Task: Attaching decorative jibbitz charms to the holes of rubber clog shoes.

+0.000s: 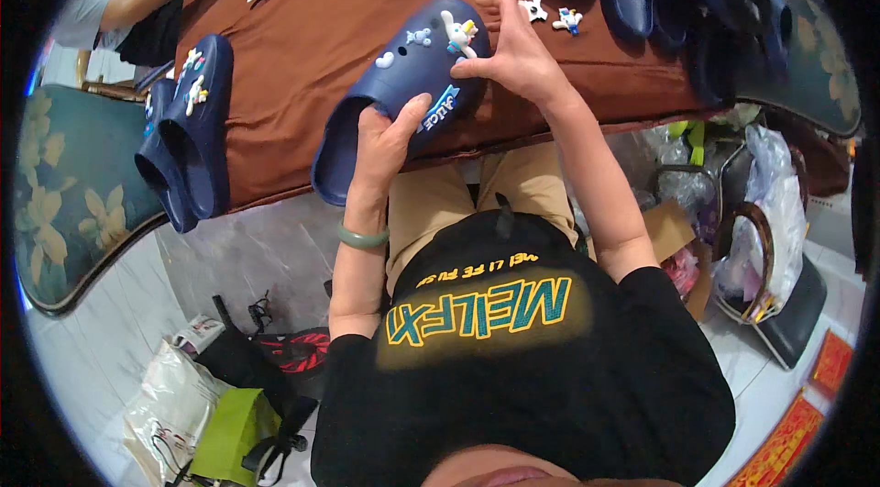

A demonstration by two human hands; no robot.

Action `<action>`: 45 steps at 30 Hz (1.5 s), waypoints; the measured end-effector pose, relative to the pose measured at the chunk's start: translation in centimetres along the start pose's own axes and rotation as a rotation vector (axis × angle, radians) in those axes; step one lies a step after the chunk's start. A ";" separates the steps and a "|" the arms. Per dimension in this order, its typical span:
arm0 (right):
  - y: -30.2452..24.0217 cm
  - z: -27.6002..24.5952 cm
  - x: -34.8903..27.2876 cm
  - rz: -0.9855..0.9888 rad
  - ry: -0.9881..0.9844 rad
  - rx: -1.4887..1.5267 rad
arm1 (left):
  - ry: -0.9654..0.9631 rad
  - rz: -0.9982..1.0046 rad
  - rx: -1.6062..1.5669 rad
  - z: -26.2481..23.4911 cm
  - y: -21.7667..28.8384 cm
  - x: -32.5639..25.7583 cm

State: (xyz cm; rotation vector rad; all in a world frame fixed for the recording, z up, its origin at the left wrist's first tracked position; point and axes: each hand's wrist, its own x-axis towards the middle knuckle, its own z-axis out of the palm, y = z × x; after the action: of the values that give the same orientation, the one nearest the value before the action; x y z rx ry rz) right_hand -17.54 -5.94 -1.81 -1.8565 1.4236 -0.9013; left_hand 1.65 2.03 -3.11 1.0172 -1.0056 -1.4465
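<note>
Far L of the hands: navy clog pair point(188, 125) on the brown cloth point(312, 19). L hand point(383, 143) grips navy clog point(403, 93) at its side, thumb on top. R hand point(513, 51) fingertips pinch white charm point(460, 34) on the clog's front. Loose charms point(551, 15) just beyond R hand.

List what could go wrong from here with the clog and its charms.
The navy clog rests at the table edge, steadied only by the left hand; it might slide off. The right hand pinches a white charm; it could pop loose. Two spare charms nearby could be knocked away.
</note>
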 end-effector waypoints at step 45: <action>7.6 -27.9 13.1 0.130 0.339 0.688 | -0.245 0.397 0.875 5.8 -0.6 3.2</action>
State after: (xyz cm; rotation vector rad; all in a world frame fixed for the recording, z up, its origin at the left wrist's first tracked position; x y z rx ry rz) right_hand -42.06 -22.32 9.84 -1.1232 1.1851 -1.4630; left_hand -4.31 -0.77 -2.24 1.1495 -1.9852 -0.7914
